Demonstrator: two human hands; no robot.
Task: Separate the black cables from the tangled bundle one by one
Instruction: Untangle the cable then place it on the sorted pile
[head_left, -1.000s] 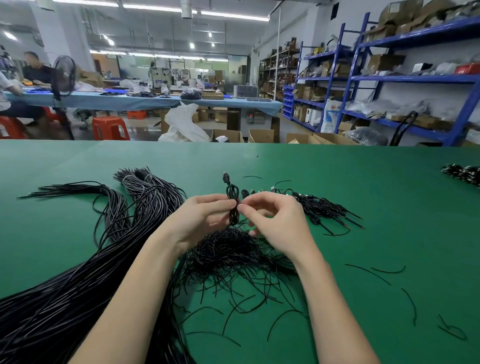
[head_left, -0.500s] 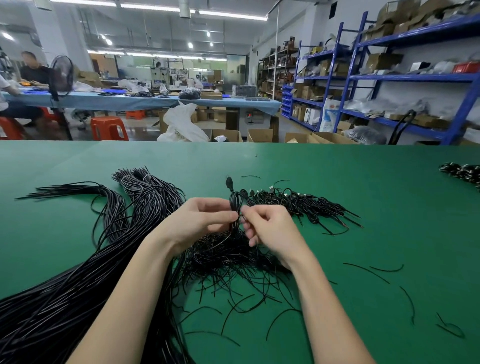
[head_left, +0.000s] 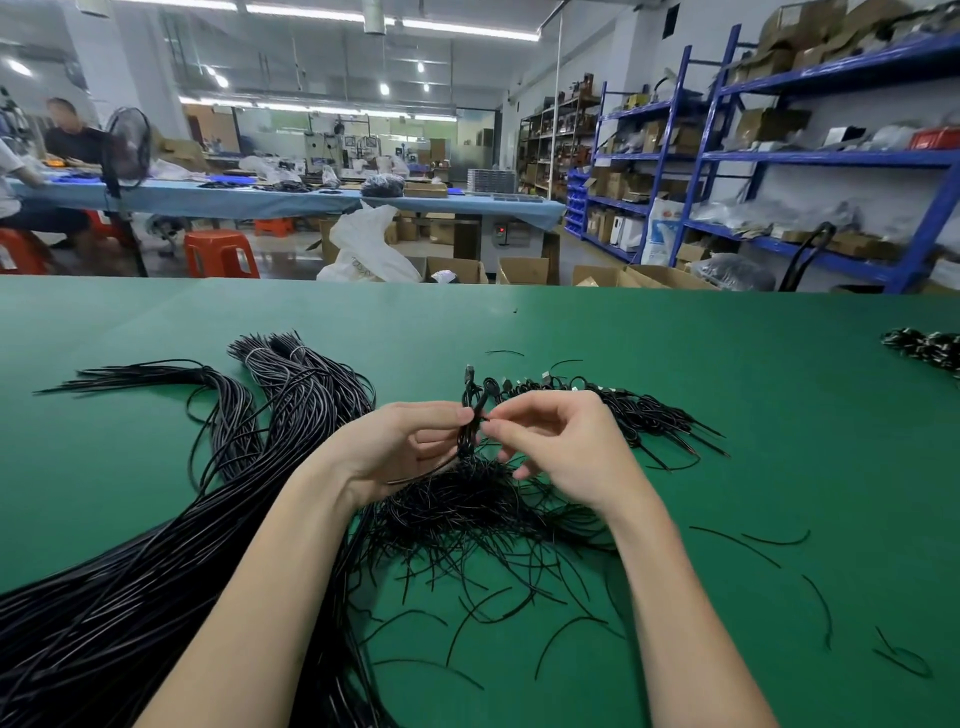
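A thick bundle of long black cables (head_left: 156, 571) sweeps from the lower left up across the green table (head_left: 727, 415). A tangled heap of short black cables (head_left: 478, 514) lies under my hands. My left hand (head_left: 400, 447) grips a looped black cable (head_left: 470, 410) with a plug end pointing up. My right hand (head_left: 561, 447) pinches the same cable at its middle with thumb and forefinger. Behind my right hand lies a row of separated cables with connectors (head_left: 623, 410).
Loose short cable pieces (head_left: 769, 545) are scattered at the right. Another small pile of cables (head_left: 930, 348) sits at the far right edge. Beyond the table stand blue shelving (head_left: 779, 156), cardboard boxes, orange stools and another worktable with people.
Both hands stayed close together on the looped cable, shifting slightly. The right hand's fingers have spread more open around the pinch.
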